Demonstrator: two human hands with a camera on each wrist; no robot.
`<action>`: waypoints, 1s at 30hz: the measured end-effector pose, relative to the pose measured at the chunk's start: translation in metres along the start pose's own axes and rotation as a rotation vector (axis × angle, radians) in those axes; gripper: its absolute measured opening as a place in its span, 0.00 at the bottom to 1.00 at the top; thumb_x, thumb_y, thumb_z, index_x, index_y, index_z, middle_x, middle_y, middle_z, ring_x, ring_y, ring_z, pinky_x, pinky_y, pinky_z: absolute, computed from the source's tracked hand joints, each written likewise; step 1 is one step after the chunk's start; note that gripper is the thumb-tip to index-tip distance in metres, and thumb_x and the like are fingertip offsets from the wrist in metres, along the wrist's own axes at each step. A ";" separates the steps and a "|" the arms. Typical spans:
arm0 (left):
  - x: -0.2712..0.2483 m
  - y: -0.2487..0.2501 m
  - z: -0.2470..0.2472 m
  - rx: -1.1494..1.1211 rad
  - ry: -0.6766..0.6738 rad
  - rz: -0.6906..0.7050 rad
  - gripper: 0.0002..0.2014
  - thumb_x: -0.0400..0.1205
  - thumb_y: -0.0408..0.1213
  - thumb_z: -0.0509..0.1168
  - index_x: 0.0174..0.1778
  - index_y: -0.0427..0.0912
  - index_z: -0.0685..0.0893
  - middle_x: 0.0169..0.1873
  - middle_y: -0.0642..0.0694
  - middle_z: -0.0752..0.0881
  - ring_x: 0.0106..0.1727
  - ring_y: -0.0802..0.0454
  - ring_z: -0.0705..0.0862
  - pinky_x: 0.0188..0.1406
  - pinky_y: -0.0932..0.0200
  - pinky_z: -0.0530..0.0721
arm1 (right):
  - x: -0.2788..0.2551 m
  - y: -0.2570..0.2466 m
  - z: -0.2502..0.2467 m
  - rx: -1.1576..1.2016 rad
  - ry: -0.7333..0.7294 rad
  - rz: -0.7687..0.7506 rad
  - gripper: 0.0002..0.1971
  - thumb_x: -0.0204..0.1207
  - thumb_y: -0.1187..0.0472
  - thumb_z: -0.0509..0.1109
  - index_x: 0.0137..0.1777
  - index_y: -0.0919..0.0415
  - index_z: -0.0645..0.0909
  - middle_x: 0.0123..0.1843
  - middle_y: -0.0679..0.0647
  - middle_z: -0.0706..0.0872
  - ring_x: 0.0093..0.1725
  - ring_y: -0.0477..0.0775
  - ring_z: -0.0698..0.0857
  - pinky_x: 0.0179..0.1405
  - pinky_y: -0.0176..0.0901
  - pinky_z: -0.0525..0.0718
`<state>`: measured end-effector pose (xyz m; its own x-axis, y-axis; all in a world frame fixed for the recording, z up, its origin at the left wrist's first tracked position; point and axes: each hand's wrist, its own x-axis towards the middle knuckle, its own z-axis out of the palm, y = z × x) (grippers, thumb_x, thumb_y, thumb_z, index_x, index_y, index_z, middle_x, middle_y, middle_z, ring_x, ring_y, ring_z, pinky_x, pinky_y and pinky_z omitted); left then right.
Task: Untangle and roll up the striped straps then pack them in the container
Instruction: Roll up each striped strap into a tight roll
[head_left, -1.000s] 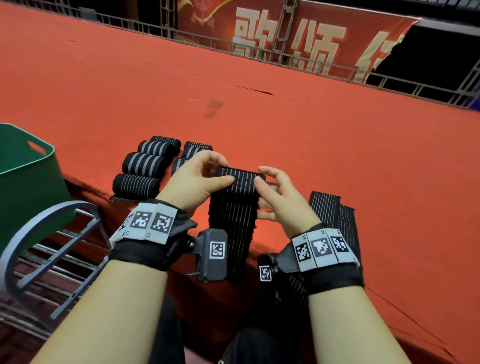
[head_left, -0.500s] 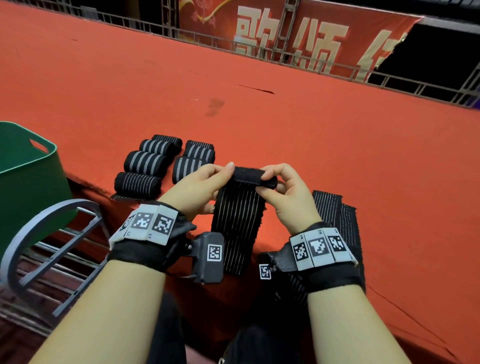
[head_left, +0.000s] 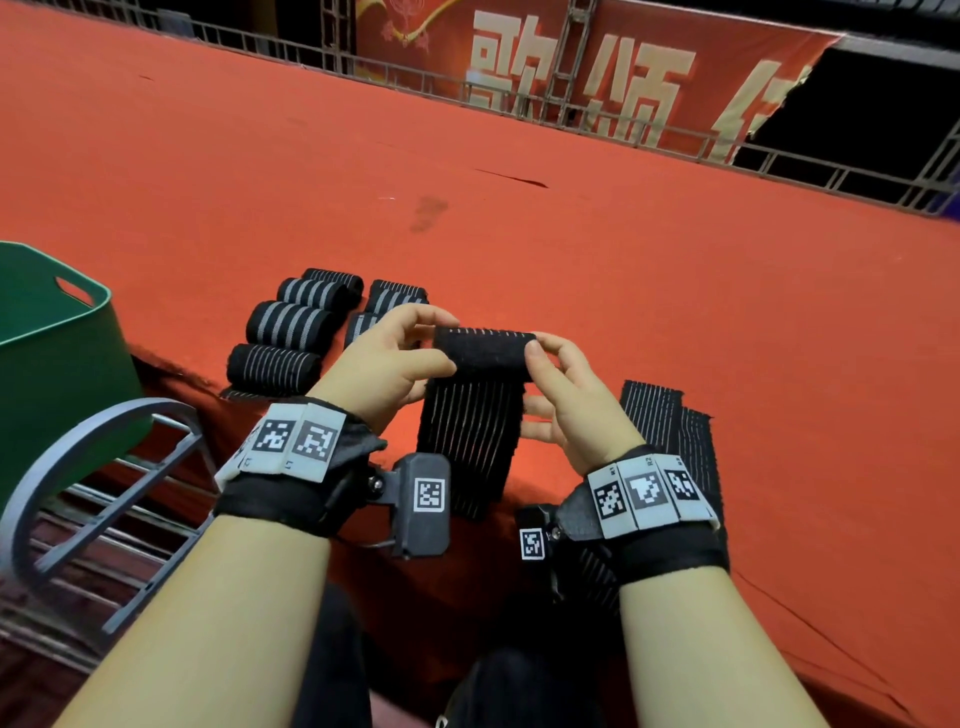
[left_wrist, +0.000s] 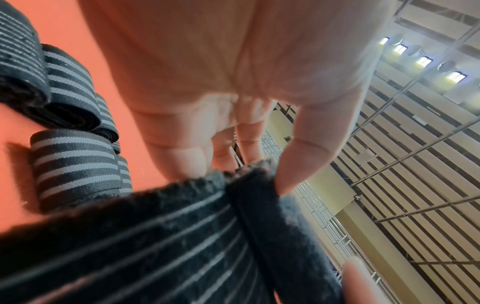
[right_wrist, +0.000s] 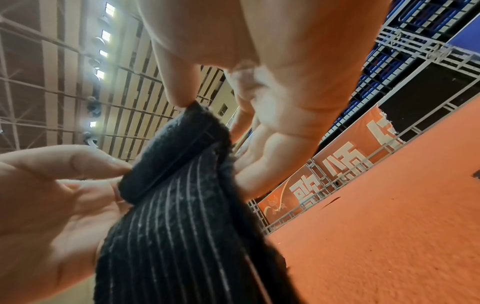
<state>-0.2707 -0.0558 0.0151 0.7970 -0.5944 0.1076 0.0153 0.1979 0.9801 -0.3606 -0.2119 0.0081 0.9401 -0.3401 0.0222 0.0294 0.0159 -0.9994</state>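
A: Item one, the strap (head_left: 470, 415) in work?

B: Black with thin pale stripes. Its top end is wound into a small roll held above the red carpet (head_left: 623, 291); the loose tail hangs down over the carpet's near edge, and its lower end is hidden behind the left wrist mount.

A: Hands on it?

B: The left hand (head_left: 382, 364) pinches the roll's left end, thumb on the near side and fingers curled over the top. The right hand (head_left: 569, 400) pinches the right end with thumb and forefinger; its other fingers sit behind the hanging tail, so only parts of them show.

A: Finished stock?

B: Rolled straps (head_left: 283, 332) lying in two short rows on the carpet, just beyond the left hand. The hand covers part of the nearer row, so the count is probably six but unsure.

A: Unrolled stock?

B: Flat straps (head_left: 670, 431) lying right of the right hand, over the carpet's edge; their lower ends are cut off by the wrist.

A: Container?

B: Green bin (head_left: 67, 374), far left, cropped by the frame; its inside is not visible.
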 end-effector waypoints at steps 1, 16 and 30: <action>0.000 0.000 -0.001 0.024 -0.005 0.012 0.20 0.74 0.15 0.60 0.46 0.48 0.80 0.48 0.48 0.81 0.48 0.50 0.81 0.55 0.48 0.81 | -0.001 0.000 0.001 0.002 -0.012 0.018 0.10 0.81 0.49 0.60 0.60 0.47 0.73 0.51 0.47 0.82 0.42 0.50 0.84 0.41 0.46 0.87; 0.002 -0.006 -0.001 -0.012 -0.018 -0.194 0.05 0.83 0.43 0.61 0.50 0.49 0.80 0.45 0.52 0.82 0.44 0.56 0.82 0.36 0.59 0.80 | 0.001 0.006 0.002 -0.232 -0.005 -0.335 0.19 0.72 0.79 0.67 0.45 0.50 0.77 0.53 0.45 0.82 0.56 0.47 0.82 0.63 0.46 0.80; -0.001 -0.006 -0.009 -0.047 0.033 -0.011 0.22 0.74 0.13 0.62 0.52 0.45 0.77 0.45 0.47 0.79 0.41 0.57 0.83 0.35 0.66 0.84 | -0.001 0.005 0.012 -0.082 -0.077 0.042 0.13 0.82 0.49 0.59 0.65 0.47 0.70 0.52 0.48 0.83 0.35 0.46 0.85 0.37 0.42 0.87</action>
<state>-0.2666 -0.0494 0.0074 0.8158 -0.5712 0.0908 0.0515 0.2282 0.9722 -0.3573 -0.1998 0.0036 0.9633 -0.2676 -0.0215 -0.0360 -0.0497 -0.9981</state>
